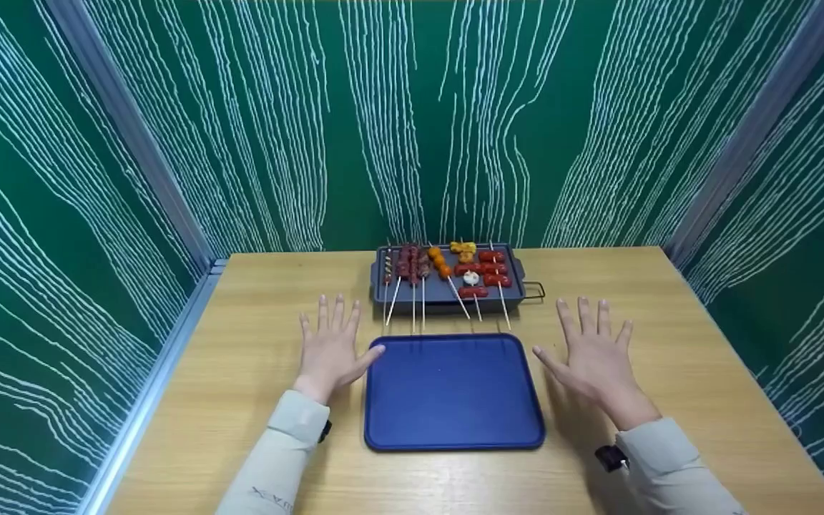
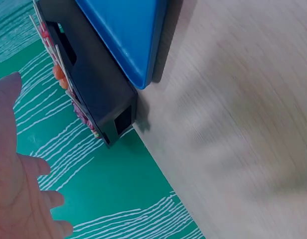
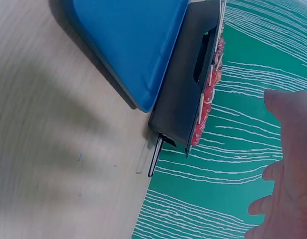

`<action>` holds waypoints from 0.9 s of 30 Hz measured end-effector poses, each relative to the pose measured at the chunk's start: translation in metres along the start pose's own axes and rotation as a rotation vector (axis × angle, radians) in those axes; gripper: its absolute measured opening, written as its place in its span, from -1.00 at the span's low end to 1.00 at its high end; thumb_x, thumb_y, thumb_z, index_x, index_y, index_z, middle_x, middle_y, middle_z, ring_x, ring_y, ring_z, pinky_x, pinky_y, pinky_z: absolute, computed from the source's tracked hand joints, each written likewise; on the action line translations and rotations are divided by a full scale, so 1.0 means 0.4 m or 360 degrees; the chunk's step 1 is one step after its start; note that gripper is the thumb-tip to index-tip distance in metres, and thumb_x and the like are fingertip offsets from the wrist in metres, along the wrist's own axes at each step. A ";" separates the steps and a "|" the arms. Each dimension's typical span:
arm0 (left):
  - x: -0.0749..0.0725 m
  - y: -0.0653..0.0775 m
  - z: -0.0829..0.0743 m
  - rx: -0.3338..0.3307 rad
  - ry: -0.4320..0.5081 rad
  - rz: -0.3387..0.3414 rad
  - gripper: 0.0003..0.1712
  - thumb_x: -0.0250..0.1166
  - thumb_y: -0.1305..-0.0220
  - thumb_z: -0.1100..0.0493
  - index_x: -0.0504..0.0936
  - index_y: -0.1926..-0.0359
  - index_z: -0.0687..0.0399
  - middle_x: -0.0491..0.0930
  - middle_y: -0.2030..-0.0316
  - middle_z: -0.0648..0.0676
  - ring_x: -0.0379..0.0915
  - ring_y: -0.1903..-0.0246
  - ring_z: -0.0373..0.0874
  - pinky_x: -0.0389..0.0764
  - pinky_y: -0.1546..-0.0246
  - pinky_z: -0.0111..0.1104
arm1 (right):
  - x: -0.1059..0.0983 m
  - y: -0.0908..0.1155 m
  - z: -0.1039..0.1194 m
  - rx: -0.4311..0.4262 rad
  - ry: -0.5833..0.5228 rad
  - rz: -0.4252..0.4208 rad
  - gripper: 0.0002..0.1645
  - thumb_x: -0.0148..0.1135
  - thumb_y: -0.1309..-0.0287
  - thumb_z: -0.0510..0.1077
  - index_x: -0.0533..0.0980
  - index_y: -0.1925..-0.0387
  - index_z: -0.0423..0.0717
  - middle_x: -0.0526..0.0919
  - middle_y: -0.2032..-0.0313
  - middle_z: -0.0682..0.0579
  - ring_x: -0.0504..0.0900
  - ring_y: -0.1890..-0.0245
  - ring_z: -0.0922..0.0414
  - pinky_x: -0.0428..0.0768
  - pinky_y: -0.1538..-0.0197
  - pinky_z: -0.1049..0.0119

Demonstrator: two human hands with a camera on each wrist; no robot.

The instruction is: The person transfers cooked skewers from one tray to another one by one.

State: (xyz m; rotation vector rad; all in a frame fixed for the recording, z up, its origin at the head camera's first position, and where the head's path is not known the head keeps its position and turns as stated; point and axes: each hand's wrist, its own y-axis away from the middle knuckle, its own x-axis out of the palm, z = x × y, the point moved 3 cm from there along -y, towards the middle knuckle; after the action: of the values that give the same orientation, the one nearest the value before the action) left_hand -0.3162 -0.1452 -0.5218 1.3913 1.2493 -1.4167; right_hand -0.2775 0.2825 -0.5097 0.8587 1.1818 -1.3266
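Note:
Both hands are spread over the table with straight fingers and hold nothing. My left hand (image 1: 330,356) is at the left of a blue tray (image 1: 455,393), its thumb close to the tray's upper left corner. On the other side, my right hand (image 1: 596,359) hovers to the right of the tray, apart from it. Behind the tray stands a dark grill (image 1: 448,306) with skewers on top: dark red meat skewers (image 1: 412,265), orange balls (image 1: 440,263), red sausages (image 1: 496,269), a yellow piece (image 1: 463,248) and a white round piece (image 1: 471,278). Their sticks point toward me.
A wire handle (image 1: 535,290) juts from the grill's right side. Green walls (image 1: 562,143) with white wavy lines enclose the wooden table (image 1: 262,458) at the back and sides. Grey metal posts (image 1: 126,129) mark the corners.

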 end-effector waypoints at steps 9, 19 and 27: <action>0.003 0.001 -0.003 -0.0049 0.0173 0.0083 0.18 0.07 -0.44 -0.59 0.09 -0.73 0.10 0.07 -0.70 0.33 -0.07 -0.68 0.43 0.17 -0.64 0.39 | -0.017 -0.024 0.017 0.0007 -0.0026 0.0008 0.26 0.25 -0.38 0.45 -0.03 -0.73 -0.18 -0.06 -0.67 -0.50 -0.15 -0.64 -0.62 -0.26 -0.52 -0.78; 0.041 0.013 -0.010 -0.0064 0.0263 0.0121 0.07 0.22 -0.47 -0.43 0.29 -0.61 0.30 0.49 -0.42 0.42 0.48 -0.35 0.38 0.65 -0.33 0.23 | -0.027 -0.036 0.026 -0.0022 -0.0114 -0.0037 0.24 0.29 -0.39 0.39 0.00 -0.71 -0.25 0.10 -0.62 -0.52 0.09 -0.59 -0.58 0.00 -0.52 -0.75; 0.067 0.022 -0.013 -0.0045 0.0472 0.0153 -0.07 0.31 -0.49 -0.24 0.41 -0.47 0.49 0.52 -0.33 0.51 0.53 -0.31 0.43 0.63 -0.38 0.21 | -0.037 -0.046 0.039 -0.0014 -0.0369 -0.0015 0.18 0.35 -0.41 0.27 0.06 -0.67 -0.34 0.17 -0.59 -0.53 0.17 -0.57 -0.55 0.17 -0.59 -0.58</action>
State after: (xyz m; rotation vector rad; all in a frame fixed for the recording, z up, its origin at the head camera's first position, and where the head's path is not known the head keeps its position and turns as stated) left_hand -0.3094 -0.1394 -0.5487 1.6630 1.3605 -1.1525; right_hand -0.2914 0.2693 -0.4888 0.6730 1.0100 -1.3870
